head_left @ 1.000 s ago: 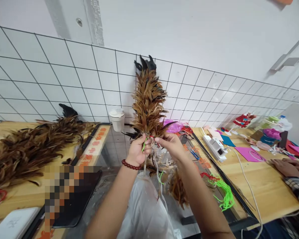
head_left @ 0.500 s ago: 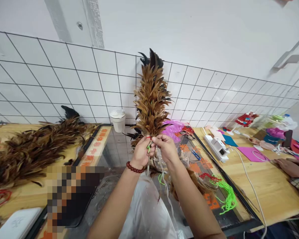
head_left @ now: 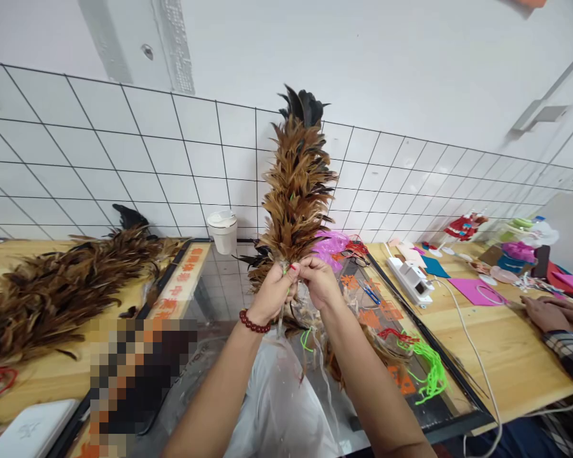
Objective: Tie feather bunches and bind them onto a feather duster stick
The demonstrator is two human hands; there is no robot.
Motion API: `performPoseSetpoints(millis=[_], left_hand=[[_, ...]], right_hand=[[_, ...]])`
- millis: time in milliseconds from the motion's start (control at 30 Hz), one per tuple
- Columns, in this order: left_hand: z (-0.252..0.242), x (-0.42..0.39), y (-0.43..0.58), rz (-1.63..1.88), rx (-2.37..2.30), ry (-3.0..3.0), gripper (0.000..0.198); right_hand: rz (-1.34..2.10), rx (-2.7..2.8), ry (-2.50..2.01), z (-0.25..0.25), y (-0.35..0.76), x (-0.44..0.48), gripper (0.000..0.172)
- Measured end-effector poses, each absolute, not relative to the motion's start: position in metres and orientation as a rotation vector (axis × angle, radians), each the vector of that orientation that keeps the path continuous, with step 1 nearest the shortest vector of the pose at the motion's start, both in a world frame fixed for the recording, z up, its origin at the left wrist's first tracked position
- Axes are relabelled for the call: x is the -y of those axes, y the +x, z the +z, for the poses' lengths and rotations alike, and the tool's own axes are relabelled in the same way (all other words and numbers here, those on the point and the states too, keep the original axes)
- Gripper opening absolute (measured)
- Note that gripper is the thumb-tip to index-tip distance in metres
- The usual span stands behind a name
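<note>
An upright feather duster [head_left: 300, 184], brown with black feathers at its tip, rises from between my hands. My left hand [head_left: 271, 294], with a dark red bead bracelet, is closed around its lower end. A bit of red [head_left: 293, 267] and some green string show by the left thumb. My right hand [head_left: 318, 281] is closed in a pinch beside the left fingertips at the duster's base. What the right fingers hold is hidden. Below the hands, a pale strip [head_left: 325, 388] hangs over loose brown feathers.
Another feather duster [head_left: 76, 280] lies on the left table. A white lidded cup [head_left: 223, 233] stands by the wire grid. On the right are bright green strings [head_left: 432, 375], a blue pen [head_left: 371, 294], a white power strip [head_left: 410, 281] and a co-worker's hands [head_left: 549, 315].
The duster has tilted and shifted slightly right at its top. My right fingers have changed position at its base. The view has shifted a little.
</note>
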State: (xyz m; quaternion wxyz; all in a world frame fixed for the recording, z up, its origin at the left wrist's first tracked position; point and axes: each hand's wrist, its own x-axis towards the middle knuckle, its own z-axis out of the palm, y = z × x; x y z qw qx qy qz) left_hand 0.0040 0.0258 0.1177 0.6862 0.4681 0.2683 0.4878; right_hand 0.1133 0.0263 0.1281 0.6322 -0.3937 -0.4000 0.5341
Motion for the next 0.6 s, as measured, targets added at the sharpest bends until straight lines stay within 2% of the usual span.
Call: performPoseSetpoints(millis=[233,400,500,600], left_hand=[[0.124,-0.023,-0.001,1.072,-0.537,0.945,0.053],[0.124,-0.017,0.001,0.894,-0.431,0.961,0.054],[0.121,-0.014,0.005,0.826,-0.399,0.978,0.054],[0.119,-0.013,0.006,0.793,-0.408,0.997,0.052]], right_hand=[[1.205,1.114,-0.873,0.133,0.130,-0.024,0.032],[1.602,1.296,-0.683,0.135,0.136,-0.027,0.050],[1.712,1.242,-0.665,0.137,0.135,-0.031,0.048],[1.719,1.138,-0.830,0.139,0.134,-0.032,0.039]])
